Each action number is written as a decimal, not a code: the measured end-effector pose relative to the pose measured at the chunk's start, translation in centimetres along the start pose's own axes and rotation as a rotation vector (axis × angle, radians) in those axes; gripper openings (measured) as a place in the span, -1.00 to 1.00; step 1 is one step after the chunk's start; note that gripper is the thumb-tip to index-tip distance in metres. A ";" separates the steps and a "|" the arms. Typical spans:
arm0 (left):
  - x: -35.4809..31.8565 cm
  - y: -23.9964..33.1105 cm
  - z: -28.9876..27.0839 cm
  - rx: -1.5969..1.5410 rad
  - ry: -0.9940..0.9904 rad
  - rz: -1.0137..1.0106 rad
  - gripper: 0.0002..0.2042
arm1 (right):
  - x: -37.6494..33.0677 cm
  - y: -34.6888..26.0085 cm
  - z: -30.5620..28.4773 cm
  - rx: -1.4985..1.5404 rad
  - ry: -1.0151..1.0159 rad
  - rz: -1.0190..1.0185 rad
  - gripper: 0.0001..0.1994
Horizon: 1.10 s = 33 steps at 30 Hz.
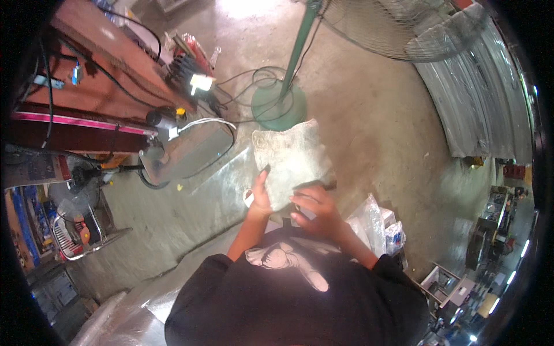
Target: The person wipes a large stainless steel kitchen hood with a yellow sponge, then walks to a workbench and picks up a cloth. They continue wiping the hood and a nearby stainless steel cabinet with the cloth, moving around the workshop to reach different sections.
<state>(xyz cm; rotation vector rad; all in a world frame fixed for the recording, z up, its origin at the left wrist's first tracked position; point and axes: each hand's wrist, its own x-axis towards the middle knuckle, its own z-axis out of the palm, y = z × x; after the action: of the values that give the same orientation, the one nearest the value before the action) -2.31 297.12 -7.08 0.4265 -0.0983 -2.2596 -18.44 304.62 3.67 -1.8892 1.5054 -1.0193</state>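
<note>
My left hand (262,196) is raised in front of my dark shirt, fingers stretched upward, seen nearly edge-on. A small dark piece (266,169) shows at its fingertips; I cannot tell what it is. Close beside that hand is a small white piece (249,199). My right hand (316,211) is to the right, its fingers curled and partly spread. Along the far side of its fingers is a dark, flat-looking object (323,185), blurred and mostly hidden. Beyond both hands lies a worn whitish sheet or sack (291,153).
A green fan stand (280,106) with a wire-caged head (398,26) is ahead. Cables trail leftward to a reddish metal frame (98,52). Plastic-wrapped packages (375,228) lie at my right. Grey wrapped sheets (467,86) stand at the far right. A metal-framed chair (86,230) is left.
</note>
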 end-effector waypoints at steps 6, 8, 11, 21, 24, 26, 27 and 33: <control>1.6 -2.0 9.1 0.641 -0.413 -0.313 -0.22 | -4.8 1.2 -10.5 0.152 0.537 0.178 -0.73; 3.0 -5.1 13.5 1.040 -0.534 -0.366 -0.24 | -6.0 4.4 -14.6 0.178 0.727 0.202 -0.71; 5.3 -11.5 20.1 1.569 -0.815 -0.081 -0.21 | -8.2 9.9 -20.5 0.563 0.693 0.415 -0.56; 16.3 -32.5 25.6 2.388 -0.769 -0.241 -0.30 | -16.0 24.7 -25.4 1.425 0.840 0.782 -0.56; 20.8 -35.8 27.2 2.443 -0.802 -0.392 -0.22 | -16.2 30.9 -25.8 1.454 1.041 0.908 -0.60; 25.3 -38.2 28.8 2.373 -0.831 -0.530 -0.28 | -16.6 35.3 -27.3 1.413 1.194 0.934 -0.60; 28.1 -39.7 29.8 2.391 -0.823 -0.606 -0.31 | -16.8 37.4 -28.5 1.398 1.259 0.965 -0.60; 47.4 -49.7 38.3 2.393 -0.991 -0.366 -0.41 | -19.3 49.6 -41.3 1.265 1.502 0.834 -0.64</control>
<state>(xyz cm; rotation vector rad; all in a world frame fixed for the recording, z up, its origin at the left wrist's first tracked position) -79.74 292.20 5.72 0.2905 -3.3039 -1.1231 -82.50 313.22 -15.18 0.5892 1.2640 -2.1829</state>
